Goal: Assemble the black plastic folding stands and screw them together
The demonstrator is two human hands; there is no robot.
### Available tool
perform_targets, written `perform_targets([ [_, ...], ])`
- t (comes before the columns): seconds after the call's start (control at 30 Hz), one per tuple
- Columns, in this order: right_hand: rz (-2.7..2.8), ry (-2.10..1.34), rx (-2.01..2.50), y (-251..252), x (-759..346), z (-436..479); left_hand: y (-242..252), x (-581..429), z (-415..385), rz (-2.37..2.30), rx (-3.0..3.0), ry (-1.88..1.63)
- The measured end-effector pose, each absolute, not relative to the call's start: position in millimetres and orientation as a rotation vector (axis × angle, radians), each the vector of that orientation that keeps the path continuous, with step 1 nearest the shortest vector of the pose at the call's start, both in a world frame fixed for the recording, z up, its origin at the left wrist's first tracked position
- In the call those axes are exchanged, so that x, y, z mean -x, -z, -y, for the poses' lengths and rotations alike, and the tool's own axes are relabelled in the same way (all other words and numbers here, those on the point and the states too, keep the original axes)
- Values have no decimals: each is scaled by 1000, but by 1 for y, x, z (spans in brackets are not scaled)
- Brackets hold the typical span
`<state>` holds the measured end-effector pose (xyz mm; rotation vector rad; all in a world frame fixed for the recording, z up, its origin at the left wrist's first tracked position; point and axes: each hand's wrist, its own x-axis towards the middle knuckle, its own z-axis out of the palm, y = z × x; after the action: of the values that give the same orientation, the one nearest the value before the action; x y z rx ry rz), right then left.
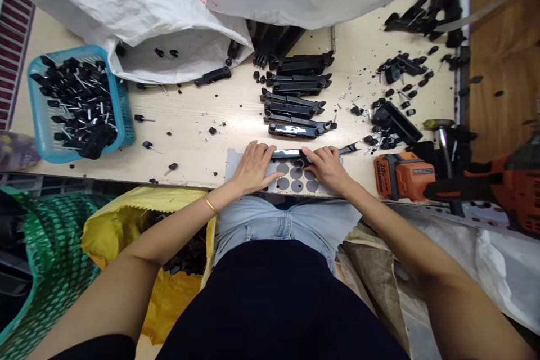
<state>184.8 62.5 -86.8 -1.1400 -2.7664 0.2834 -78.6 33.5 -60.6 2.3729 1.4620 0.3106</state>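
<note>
A black, bar-shaped plastic part [287, 153] with a glossy top lies crosswise between my hands, close to the table's front edge. My left hand [254, 169] has its fingers bent over the left end, while its thumb stretches out over a grey sheet [230, 163]. Further along, my right hand [328, 167] grips the part with thumb and fingers. A thin black arm [349, 148] sticks out past the right hand. Rows of dark round discs [297, 186] show on the sheet below the part. How the fingers close underneath is hidden.
Similar black parts [295, 106] lie stacked behind my hands. A blue basket [130, 118] of black-headed screws stands left. White sacks [139, 17] cover the back. At right are loose black pieces [394, 118], a hammer [444, 149] and an orange power tool [518, 185].
</note>
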Motion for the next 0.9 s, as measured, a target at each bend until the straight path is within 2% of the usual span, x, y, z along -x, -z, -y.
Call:
perform_targets([
  [0.1, 2816, -423, 912, 64, -184, -70, 29, 85, -51, -1267, -2259, -36],
  [0.17, 2821, -506, 736, 44, -179, -68, 14, 85, -56, -1056, -1945, 81],
  [0.23, 2722, -525, 685, 22, -175, -62, 6, 80, -54, -865, -1484, 45],
  [0.37, 2002, -488, 1148, -7, -168, -48, 8, 61, -28, -703, -770, -271],
  [0.43, 1580, -701, 1358, -9, -159, -43, 10, 50, -14, -692, -667, -378],
  [0.53, 1155, -1275, 1383, -4, -134, -39, 13, 36, -3, -730, -694, -427],
  [0.6, 935, -1462, 1368, 0, -118, -38, 13, 35, -3, -780, -753, -437],
  [0.67, 792, -1394, 1405, 3, -108, -41, 9, 42, -6, -793, -892, -469],
  [0.77, 683, -1112, 1465, 5, -104, -47, -2, 56, -5, -794, -1400, -493],
  [0.9, 585, -982, 1485, 11, -100, -51, -6, 46, 15, -1176, -2061, -504],
])
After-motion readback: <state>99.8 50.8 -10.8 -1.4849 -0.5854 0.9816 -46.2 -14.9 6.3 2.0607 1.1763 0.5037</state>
